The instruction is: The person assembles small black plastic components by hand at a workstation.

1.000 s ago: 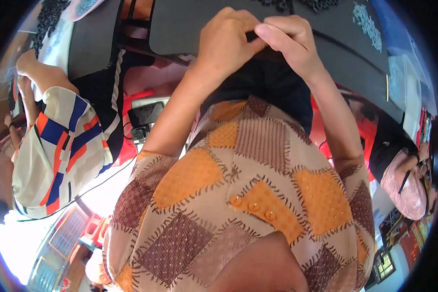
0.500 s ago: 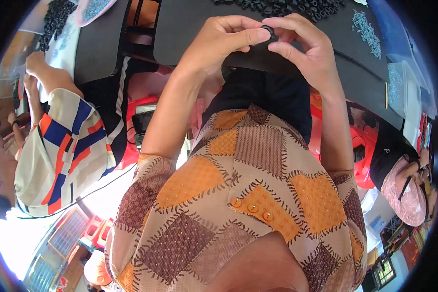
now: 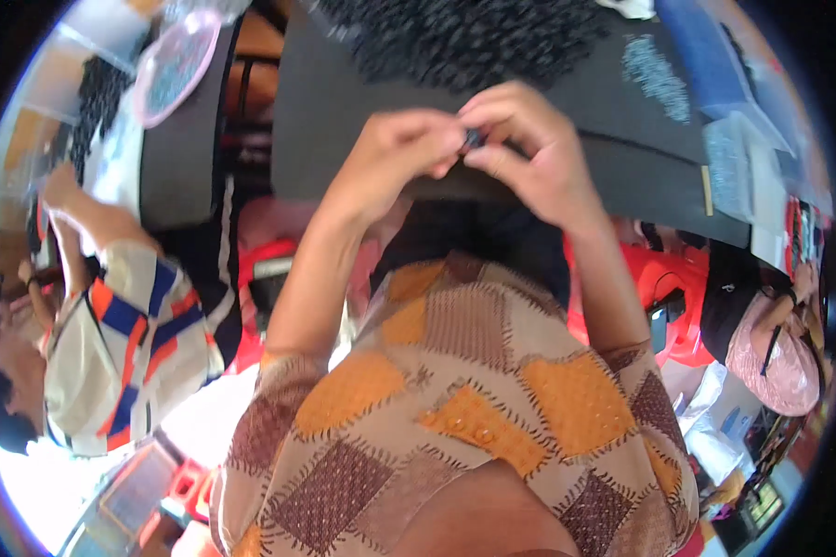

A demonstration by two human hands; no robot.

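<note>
A small black ring-like part (image 3: pixel 475 139) is pinched between my two hands over the near side of a dark table (image 3: pixel 306 139). My left hand (image 3: pixel 404 153) grips it between thumb and forefinger, partly covering it. On its other side, my right hand (image 3: pixel 534 153) closes thumb and fingertips against the same part. Just beyond my fingers spreads a large heap of similar black parts (image 3: pixel 464 42). Motion blur hides the part's finer detail.
To the right lie scattered small blue-grey pieces (image 3: pixel 658 79) and a clear plastic box (image 3: pixel 732 172). A pink oval tray (image 3: pixel 146 111) holds more such pieces at left. One person (image 3: pixel 125 343) sits on my left, another person (image 3: pixel 776 357) on my right.
The view has tilted, so the table and the black heap show more fully and sit lower. Both hands have shifted left and down in the picture, still holding the black part.
</note>
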